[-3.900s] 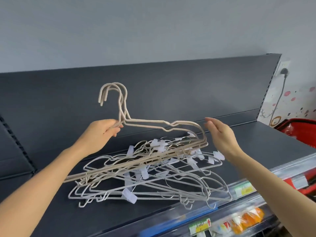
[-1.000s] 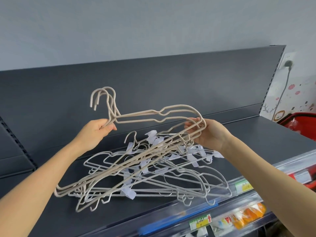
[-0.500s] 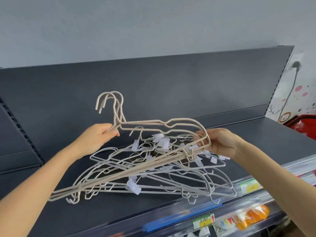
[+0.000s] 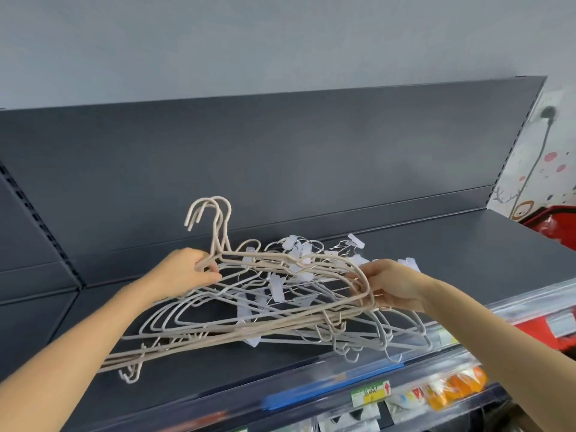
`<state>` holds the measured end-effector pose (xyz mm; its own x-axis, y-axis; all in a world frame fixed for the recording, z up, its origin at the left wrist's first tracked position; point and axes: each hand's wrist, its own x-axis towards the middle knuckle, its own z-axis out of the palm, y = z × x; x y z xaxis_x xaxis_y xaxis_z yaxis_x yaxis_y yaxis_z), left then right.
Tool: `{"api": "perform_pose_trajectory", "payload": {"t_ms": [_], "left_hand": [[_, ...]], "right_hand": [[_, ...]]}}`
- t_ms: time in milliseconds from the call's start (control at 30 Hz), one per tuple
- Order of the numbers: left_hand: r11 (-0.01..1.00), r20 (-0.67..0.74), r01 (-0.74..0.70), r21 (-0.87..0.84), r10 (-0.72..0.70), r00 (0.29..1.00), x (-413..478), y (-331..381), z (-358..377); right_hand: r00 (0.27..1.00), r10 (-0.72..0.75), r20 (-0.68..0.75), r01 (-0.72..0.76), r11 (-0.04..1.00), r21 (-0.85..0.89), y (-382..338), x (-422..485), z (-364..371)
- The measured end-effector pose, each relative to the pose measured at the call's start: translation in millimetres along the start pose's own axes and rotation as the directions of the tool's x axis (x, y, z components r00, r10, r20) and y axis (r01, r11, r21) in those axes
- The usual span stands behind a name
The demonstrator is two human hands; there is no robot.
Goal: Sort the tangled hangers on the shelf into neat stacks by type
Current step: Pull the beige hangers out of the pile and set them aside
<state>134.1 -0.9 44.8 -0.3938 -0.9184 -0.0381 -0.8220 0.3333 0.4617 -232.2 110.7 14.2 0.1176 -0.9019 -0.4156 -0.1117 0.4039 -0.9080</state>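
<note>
A bunch of beige hangers [image 4: 218, 336] lies tilted just above the dark shelf [image 4: 467, 254], hooks up at the back. My left hand [image 4: 184, 275] grips their necks below the hooks. My right hand [image 4: 392, 288] grips their right shoulder bend. Under and behind them lies a tangle of white wire hangers [image 4: 389, 335], some with white clips [image 4: 296, 247]. The beige bars cross over this pile and hide part of it.
The shelf's dark back panel [image 4: 280, 157] rises behind. Its front edge carries a clear price strip [image 4: 371, 394], with packaged goods below. A red basket [image 4: 551, 222] and a wall socket with a cable [image 4: 545, 115] are at the right.
Both hands have lowered the beige hangers toward the pile on the shelf. The bunch has tipped flatter. The camera view shifted slightly left.
</note>
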Motion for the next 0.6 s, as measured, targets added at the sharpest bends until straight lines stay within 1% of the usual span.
{"api": "perform_pose_trajectory", "payload": {"t_ms": [33, 100, 200, 267, 333, 467, 533, 600], "left_hand": [[1.0, 0.009, 0.005, 0.017, -0.005, 1.0, 0.2, -1.1, 3.6], [0.999, -0.001, 0.007, 0.053, -0.007, 1.0, 2.3, -3.5, 10.4], [0.998, -0.047, 0.008, 0.062, -0.005, 0.999, 5.4, -9.5, 15.4], [0.997, -0.051, -0.013, 0.082, 0.017, 0.999, 3.8, -11.0, 15.6], [0.994, -0.047, -0.037, 0.104, 0.042, 0.998, 1.7, -10.8, 14.9], [0.999, 0.023, 0.019, 0.029, -0.02, 1.0, 1.5, -13.4, 8.5], [0.998, 0.049, 0.009, 0.063, -0.012, 0.999, 2.6, -12.9, 5.8], [0.992, 0.054, -0.001, 0.127, -0.006, 0.999, 2.4, -10.7, 4.1]], "right_hand": [[1.0, -0.012, 0.022, 0.013, 0.998, -0.053, -3.8, -2.0, -1.0], [0.997, -0.026, 0.075, 0.033, 0.995, -0.097, -10.5, -5.0, -2.8], [0.988, -0.035, 0.154, 0.05, 0.995, -0.092, -11.5, -5.8, -6.3], [0.981, -0.034, 0.189, 0.052, 0.994, -0.093, -7.5, -5.8, -6.4], [0.979, -0.043, 0.198, 0.061, 0.994, -0.089, -4.6, -6.9, -4.2], [0.974, -0.072, 0.215, 0.093, 0.992, -0.085, -5.9, -7.6, -3.4], [0.968, -0.085, 0.238, 0.115, 0.986, -0.117, -7.7, -8.0, -3.6], [0.963, -0.099, 0.249, 0.149, 0.97, -0.192, -9.2, -8.8, -2.5]]}}
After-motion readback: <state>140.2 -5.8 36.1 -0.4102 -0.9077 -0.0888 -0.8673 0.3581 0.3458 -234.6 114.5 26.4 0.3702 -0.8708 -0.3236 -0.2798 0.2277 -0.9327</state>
